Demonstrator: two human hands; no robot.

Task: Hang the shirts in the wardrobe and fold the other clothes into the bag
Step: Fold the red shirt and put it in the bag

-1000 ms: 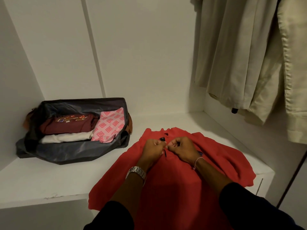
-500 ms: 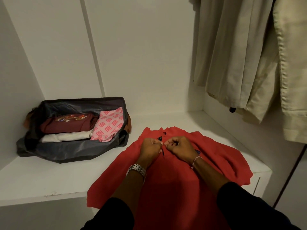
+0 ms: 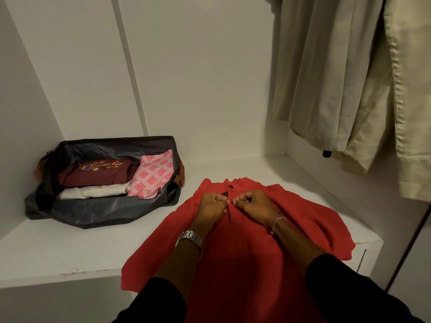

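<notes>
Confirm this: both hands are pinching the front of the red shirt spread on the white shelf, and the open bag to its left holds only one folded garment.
Not quite. The head view shows three folded garments in the bag: a maroon one, a white one and a pink patterned one. The rest stands: the left hand and right hand pinch the red shirt on the white shelf.
</notes>
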